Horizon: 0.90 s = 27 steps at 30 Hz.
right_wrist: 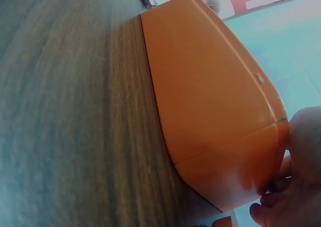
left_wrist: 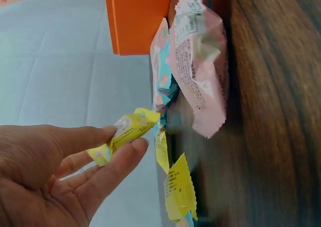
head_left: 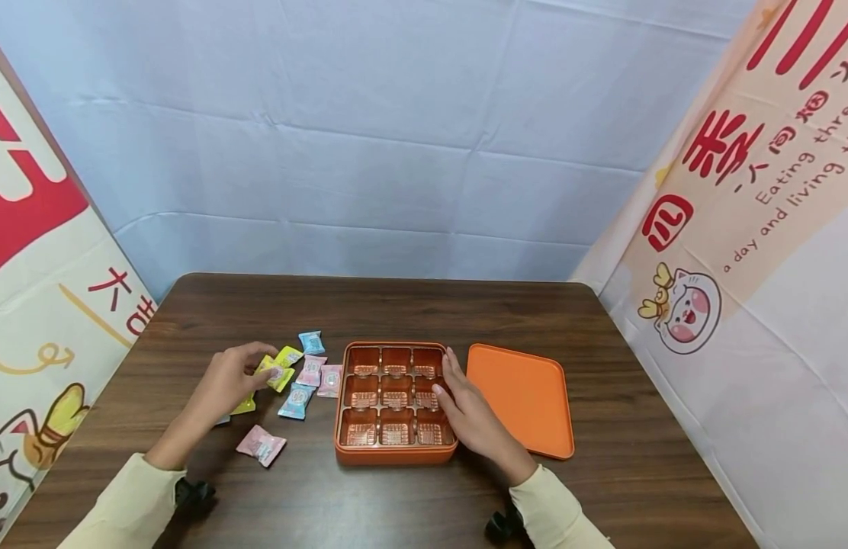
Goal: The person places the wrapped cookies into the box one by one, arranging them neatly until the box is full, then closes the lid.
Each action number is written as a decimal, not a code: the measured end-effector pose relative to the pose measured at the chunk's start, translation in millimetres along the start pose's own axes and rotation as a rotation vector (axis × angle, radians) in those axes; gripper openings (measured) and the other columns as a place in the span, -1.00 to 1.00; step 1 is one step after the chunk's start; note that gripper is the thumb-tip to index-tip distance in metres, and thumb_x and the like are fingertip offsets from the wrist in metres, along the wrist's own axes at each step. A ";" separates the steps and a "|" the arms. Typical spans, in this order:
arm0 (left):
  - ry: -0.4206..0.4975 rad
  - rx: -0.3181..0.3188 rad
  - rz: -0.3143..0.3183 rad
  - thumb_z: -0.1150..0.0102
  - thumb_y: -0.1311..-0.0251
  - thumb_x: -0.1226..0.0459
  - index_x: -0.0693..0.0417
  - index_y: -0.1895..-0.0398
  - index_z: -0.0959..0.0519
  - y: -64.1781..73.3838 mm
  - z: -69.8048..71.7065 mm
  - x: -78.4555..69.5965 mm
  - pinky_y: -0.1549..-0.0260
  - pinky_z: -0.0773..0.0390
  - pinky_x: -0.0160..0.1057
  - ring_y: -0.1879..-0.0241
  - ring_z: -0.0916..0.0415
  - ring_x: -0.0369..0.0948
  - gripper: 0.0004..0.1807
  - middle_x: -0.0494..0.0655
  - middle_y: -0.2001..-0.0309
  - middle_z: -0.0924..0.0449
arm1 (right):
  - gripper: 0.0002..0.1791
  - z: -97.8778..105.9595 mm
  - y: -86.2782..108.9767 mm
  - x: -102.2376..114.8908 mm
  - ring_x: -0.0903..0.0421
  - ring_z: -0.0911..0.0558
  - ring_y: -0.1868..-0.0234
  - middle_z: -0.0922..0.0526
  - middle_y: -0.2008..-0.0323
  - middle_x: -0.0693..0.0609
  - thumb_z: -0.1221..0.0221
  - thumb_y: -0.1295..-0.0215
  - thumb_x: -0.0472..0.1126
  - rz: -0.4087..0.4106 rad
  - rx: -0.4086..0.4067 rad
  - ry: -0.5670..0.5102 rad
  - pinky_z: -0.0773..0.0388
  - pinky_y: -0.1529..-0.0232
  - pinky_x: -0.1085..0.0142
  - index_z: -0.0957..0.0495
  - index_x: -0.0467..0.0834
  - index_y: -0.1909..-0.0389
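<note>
My left hand (head_left: pixel 225 385) pinches a yellow wrapped candy (left_wrist: pixel 131 131) between thumb and fingers, lifted off the table. In the left wrist view, a pink wrapped candy (left_wrist: pixel 200 66) and another yellow one (left_wrist: pixel 179 189) lie near that hand. An orange box (head_left: pixel 396 456) with a copper-coloured tray of several square compartments stands at the middle; the compartments hold nothing. Against the box's right side rests my right hand (head_left: pixel 473 421), fingers extended and thumb over the rim. The right wrist view shows the box's outer wall (right_wrist: pixel 210 96) with the fingers (right_wrist: pixel 281 202) at its far corner.
Blue candies (head_left: pixel 297 400) and pink candies (head_left: pixel 330 380) lie just left of the box. A lone pink candy (head_left: pixel 261 445) sits nearer the front. The flat orange lid (head_left: pixel 523 396) lies on the brown wooden table (head_left: pixel 396 305), right of the box.
</note>
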<state>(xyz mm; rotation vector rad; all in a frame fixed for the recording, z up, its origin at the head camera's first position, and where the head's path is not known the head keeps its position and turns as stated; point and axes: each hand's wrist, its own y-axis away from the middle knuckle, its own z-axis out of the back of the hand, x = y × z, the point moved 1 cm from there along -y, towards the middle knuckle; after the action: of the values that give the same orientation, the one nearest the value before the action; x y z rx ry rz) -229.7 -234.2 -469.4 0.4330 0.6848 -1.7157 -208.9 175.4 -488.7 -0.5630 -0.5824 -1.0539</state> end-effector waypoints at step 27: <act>0.673 0.207 0.337 -0.20 -0.43 0.31 0.46 -0.28 -0.40 -15.3 -0.4 18.0 0.07 -0.70 0.01 0.14 -0.74 0.07 -0.51 0.26 0.03 -0.70 | -0.24 0.8 -1.2 -0.8 -0.06 -0.03 -0.57 0.21 -0.61 0.03 0.10 -0.63 0.13 -0.013 -0.003 -0.008 -0.09 -0.50 -0.10 0.05 -0.25 -0.59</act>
<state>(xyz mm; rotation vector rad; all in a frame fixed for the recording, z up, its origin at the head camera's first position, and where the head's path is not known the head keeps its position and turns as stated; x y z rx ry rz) -249.0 -245.1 -477.5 1.2325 0.8486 -1.3106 -210.5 176.0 -488.4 -0.5665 -0.5922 -1.0654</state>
